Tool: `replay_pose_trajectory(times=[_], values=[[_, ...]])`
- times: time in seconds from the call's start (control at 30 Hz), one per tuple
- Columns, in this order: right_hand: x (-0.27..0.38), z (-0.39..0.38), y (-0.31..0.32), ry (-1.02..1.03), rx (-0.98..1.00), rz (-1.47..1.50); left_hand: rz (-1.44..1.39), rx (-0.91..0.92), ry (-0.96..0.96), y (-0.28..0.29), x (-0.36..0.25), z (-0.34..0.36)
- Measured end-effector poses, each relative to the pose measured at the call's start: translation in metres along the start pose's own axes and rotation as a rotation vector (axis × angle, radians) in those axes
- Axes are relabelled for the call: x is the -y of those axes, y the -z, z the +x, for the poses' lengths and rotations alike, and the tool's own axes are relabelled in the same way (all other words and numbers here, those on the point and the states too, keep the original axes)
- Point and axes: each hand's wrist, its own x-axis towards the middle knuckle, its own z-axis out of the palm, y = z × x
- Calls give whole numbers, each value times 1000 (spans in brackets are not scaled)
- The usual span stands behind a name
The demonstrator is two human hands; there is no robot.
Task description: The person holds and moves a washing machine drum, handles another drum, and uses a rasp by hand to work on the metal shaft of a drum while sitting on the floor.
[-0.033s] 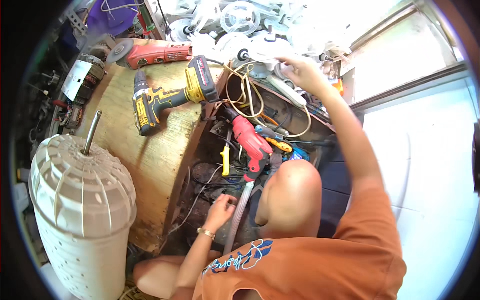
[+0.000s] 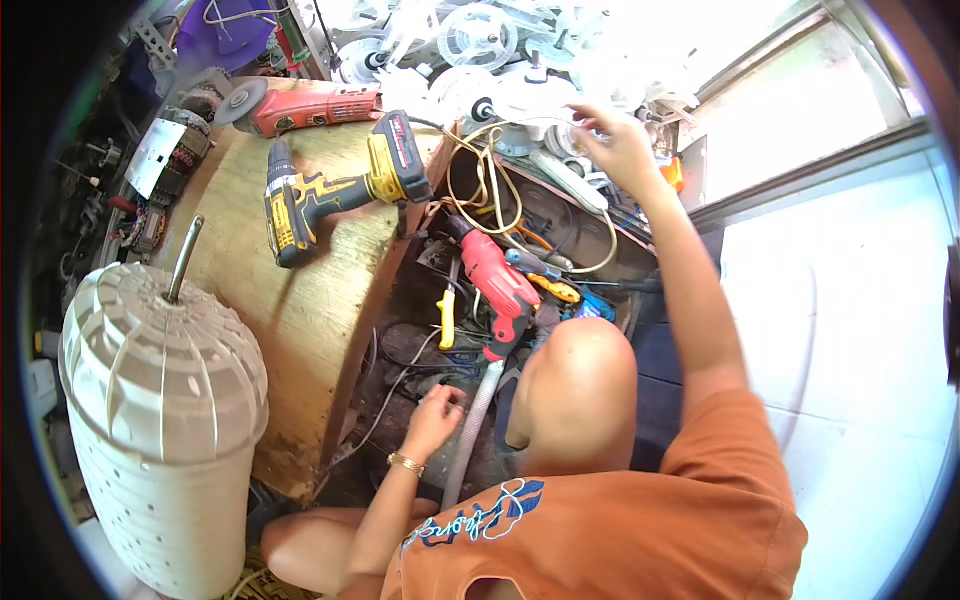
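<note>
My right hand point(image 2: 618, 148) is stretched out to the far side, by a heap of white plastic parts point(image 2: 535, 95). Its fingers are apart. A thin pale cord point(image 2: 487, 165) runs close to the fingertips; whether they touch it I cannot tell. Low in the middle, my left hand point(image 2: 434, 418) hovers beside a grey hose point(image 2: 472, 430), fingers loosely bent and apart, nothing visible in them. Between the hands lies a red power drill point(image 2: 497, 280), with a yellow-handled tool point(image 2: 447, 318) to its left.
On the wooden board point(image 2: 330, 350) rest a yellow-black cordless drill point(image 2: 320, 200) and a red angle grinder point(image 2: 315, 108). A white perforated drum with a metal shaft point(image 2: 160, 440) stands at left. Screwdrivers, pliers and cables crowd the middle. Pale floor tiles point(image 2: 850, 350) lie at right.
My right hand has drawn slightly to the right, and its thumb and fingers look further apart. My left hand stays by the hose. The whole view has shifted a little.
</note>
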Motion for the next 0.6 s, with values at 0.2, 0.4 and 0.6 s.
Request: replay_pose_trajectory(times=[0.2, 0.4, 0.6], values=[[-66, -160, -7, -575, -769, 496, 13, -113, -40, 0, -20, -12], [-34, -272, -73, -833, -676, 366, 145, -18, 118, -42, 32, -53], [-22, -321, -82, -997, -24, 297, 514, 373, 274, -77, 62, -81]])
